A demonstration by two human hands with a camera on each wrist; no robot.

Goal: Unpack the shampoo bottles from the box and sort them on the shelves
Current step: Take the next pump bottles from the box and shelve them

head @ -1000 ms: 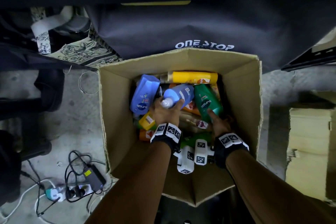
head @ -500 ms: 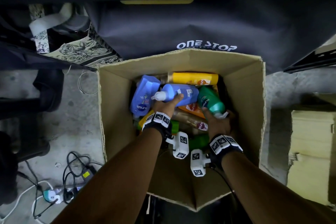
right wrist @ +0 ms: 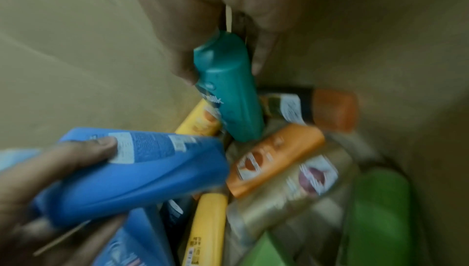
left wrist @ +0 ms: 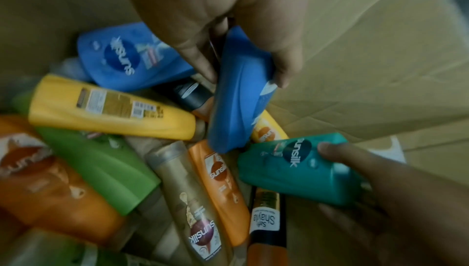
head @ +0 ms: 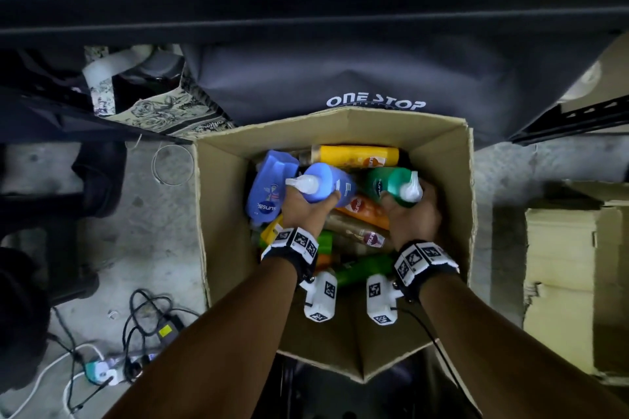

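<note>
An open cardboard box (head: pixel 224 214) on the floor holds several shampoo bottles lying in a heap. My left hand (head: pixel 306 209) grips a blue bottle (head: pixel 328 185) near its white cap, lifted above the pile. The same blue bottle (left wrist: pixel 241 97) shows in the left wrist view with my left hand (left wrist: pixel 243 69) round it. My right hand (head: pixel 413 214) grips a teal-green bottle (head: pixel 386 182) near its white cap. This teal bottle (right wrist: pixel 228 93) hangs from my right hand (right wrist: pixel 223 65) in the blurred right wrist view. Another blue bottle (head: pixel 269 190), a yellow one (head: pixel 354 156) and an orange one (head: pixel 366 211) lie beneath.
A dark cloth printed ONE STOP (head: pixel 374 102) hangs behind the box. Cables and a power strip (head: pixel 102 371) lie on the concrete floor at the left. More cardboard (head: pixel 571 282) stands at the right. A patterned bag (head: pixel 163 109) sits at the back left.
Both hands took hold of bottles and lifted them. The blue bottle has risen with its cap turned left. The teal bottle has swung up so its cap points right.
</note>
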